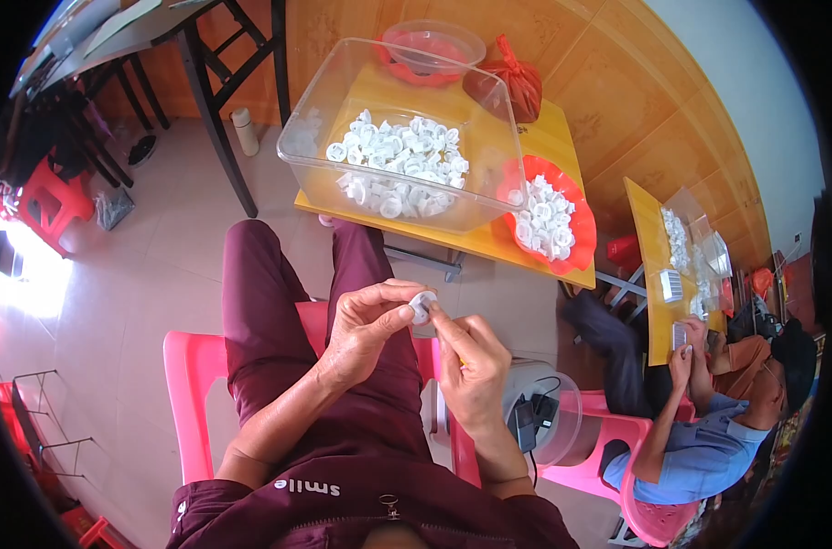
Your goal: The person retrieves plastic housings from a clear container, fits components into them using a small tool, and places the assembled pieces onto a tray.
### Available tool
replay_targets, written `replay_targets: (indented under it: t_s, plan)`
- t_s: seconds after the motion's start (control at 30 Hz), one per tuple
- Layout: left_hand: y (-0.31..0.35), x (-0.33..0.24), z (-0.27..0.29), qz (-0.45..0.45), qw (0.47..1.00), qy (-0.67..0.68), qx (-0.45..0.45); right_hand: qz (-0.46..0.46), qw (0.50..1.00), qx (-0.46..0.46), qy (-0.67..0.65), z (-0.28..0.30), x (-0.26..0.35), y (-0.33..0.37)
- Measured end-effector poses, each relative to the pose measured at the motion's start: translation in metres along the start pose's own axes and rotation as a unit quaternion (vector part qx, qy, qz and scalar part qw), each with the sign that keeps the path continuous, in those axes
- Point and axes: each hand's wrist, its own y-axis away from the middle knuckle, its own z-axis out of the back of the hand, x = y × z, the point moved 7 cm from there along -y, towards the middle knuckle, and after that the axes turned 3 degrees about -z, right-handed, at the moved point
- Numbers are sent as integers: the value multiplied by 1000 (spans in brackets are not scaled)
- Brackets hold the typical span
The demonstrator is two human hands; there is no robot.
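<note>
Left hand (366, 331) and right hand (475, 361) meet over the maroon trousers (259, 288), the left thumb and fingers pinched on a small white plastic part (421, 308), the right fingers curled with their tips touching its right side. Beyond them, on the yellow surface (551, 137), stand a clear box (315, 188) with a heap of white pieces (402, 154) inside and, at its right, a red bowl (587, 224) holding more. Farther right, a co-worker (691, 462) sits at a second surface (652, 261).
</note>
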Motion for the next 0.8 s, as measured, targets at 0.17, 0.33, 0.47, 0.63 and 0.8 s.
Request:
replay_targets:
  t_s: [0.17, 0.33, 0.47, 0.63, 0.8]
  plan:
    - [-1, -4, 0, -32, 997, -64, 6, -4, 1000, -4, -6, -3, -2, 1]
    - [-1, -6, 1, -41, 993, -107, 7, 0, 1000, -9, -15, -5, -2, 1]
    - [1, -7, -1, -47, 991, -123, -2, 4, 1000, -15, -12, -7, -4, 1]
    - [1, -8, -5, -63, 989, -136, 2, 12, 999, -27, -26, -3, -3, 0]
    - [3, 4, 5, 17, 998, -32, -53, -10, 999, -11, 40, 7, 4, 1]
